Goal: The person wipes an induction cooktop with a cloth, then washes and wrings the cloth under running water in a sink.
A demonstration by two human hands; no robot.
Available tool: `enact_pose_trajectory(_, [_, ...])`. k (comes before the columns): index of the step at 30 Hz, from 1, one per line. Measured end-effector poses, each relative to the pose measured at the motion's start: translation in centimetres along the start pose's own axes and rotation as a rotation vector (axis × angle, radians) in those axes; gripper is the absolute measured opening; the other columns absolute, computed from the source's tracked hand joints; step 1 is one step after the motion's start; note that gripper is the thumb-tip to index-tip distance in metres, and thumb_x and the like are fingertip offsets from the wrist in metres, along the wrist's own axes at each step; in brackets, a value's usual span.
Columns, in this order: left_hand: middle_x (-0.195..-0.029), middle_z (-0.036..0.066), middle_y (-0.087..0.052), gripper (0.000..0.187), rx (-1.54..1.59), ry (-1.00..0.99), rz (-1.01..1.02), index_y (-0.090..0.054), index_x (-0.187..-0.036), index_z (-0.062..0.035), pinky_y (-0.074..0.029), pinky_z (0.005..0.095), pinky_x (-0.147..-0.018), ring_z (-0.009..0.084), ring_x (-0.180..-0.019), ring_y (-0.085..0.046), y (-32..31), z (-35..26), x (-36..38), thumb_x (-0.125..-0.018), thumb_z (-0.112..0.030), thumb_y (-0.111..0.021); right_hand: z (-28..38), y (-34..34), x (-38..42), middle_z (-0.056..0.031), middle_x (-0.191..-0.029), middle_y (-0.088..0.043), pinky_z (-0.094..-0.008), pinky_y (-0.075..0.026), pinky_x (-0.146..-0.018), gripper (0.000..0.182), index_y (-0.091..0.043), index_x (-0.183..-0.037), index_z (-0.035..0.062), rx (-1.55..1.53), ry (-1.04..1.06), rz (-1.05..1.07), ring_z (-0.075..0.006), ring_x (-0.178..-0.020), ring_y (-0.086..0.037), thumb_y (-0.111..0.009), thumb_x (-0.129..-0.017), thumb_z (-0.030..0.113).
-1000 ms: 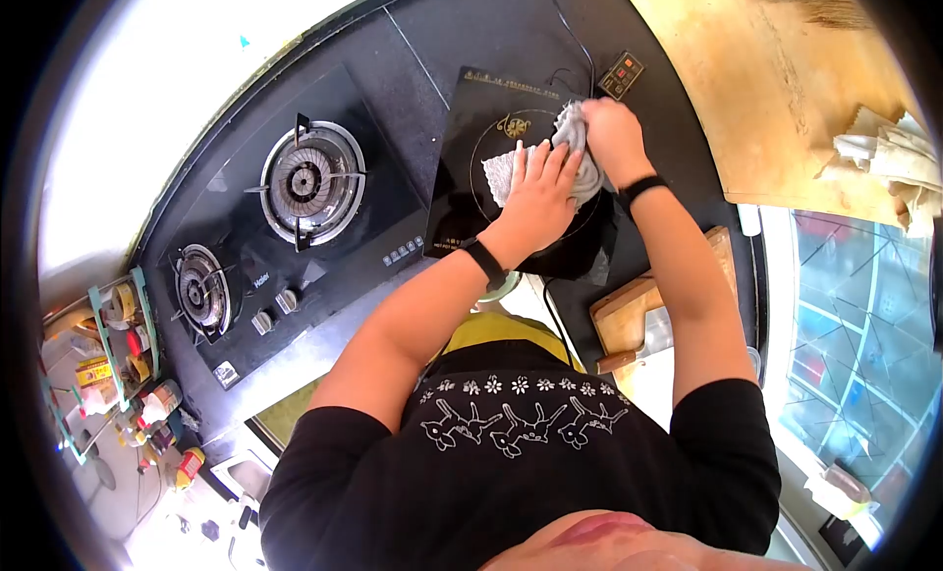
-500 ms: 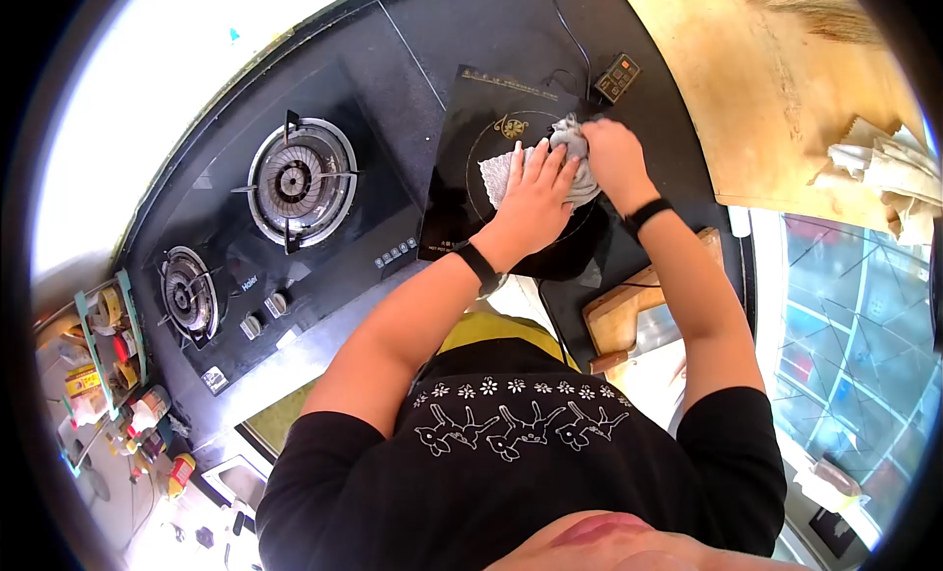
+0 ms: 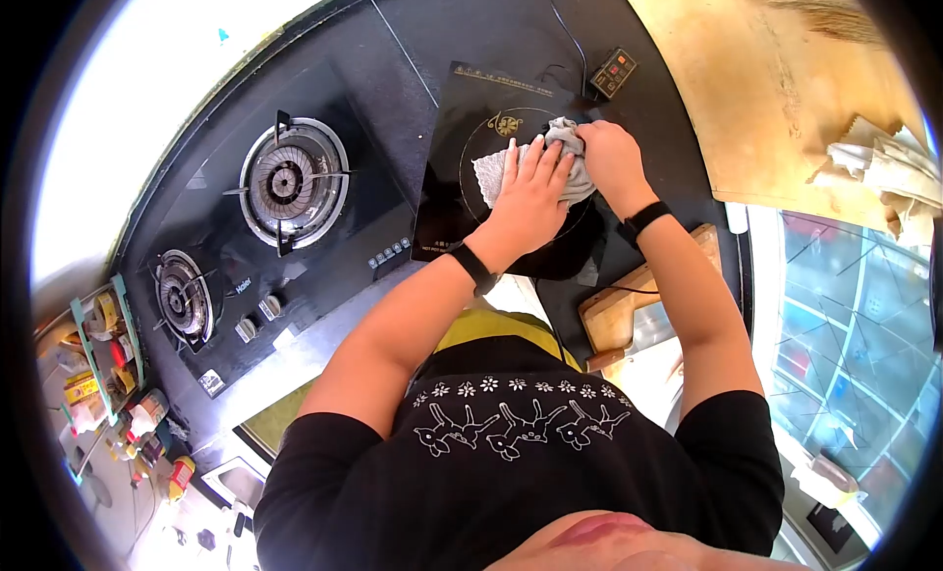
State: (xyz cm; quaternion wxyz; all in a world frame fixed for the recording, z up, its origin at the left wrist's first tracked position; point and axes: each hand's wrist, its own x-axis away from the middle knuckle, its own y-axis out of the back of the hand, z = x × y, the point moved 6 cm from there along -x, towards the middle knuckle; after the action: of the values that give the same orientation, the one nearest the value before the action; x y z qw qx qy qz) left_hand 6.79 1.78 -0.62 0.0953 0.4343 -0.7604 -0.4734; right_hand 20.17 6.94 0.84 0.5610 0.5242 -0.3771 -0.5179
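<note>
A grey cloth (image 3: 488, 177) lies partly bunched on the black glass induction cooktop (image 3: 442, 193), over its ringed cooking zone. Flat on top of the cloth rests my left hand (image 3: 528, 203), fingers stretched out and slightly apart. My right hand (image 3: 613, 162) is closed on the bunched right side of the cloth, its fingertips hidden from view. Each wrist wears a black band.
Left of the cooktop is a gas hob with a large burner (image 3: 285, 181) and a small burner (image 3: 184, 298). A power strip (image 3: 614, 73) sits behind my right hand. Near my body lie a wooden board (image 3: 604, 326) and a knife (image 3: 650, 328).
Both hands keep the same hold on the cloth. The whole scene has shifted slightly left in view; any slide of the cloth across the cooktop is too small to tell.
</note>
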Motion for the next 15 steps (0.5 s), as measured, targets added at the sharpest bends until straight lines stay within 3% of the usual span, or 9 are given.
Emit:
enact_pose_trajectory(6, [-0.141,0.018,-0.039,0.065,0.010,0.025,-0.002,-0.041,-0.137,-0.0008,-0.016,0.0580,-0.112,0.0378,-0.135,-0.029,0.0,0.2,-0.3,-0.080,-0.024,-0.062,-1.2,-0.8,-5.2,-0.0145,-0.084,-0.063,-0.0419,-0.049,-0.072,0.016,-0.065,-0.083,0.0041,-0.046,0.010,-0.073,-0.0326,-0.084,-0.061,-0.053,-0.081,0.015])
enact_pose_trajectory(15, [-0.141,0.018,-0.039,0.065,-0.005,0.007,-0.009,-0.041,-0.137,-0.0010,-0.016,0.0580,-0.111,0.0375,-0.135,-0.030,0.0,0.2,-0.2,-0.079,-0.023,-0.062,-0.5,-0.2,-2.0,-0.0129,-0.080,-0.062,-0.0407,-0.050,-0.073,0.012,-0.064,-0.080,0.0043,0.014,0.147,-0.065,-0.0311,-0.081,-0.061,-0.054,-0.078,0.010])
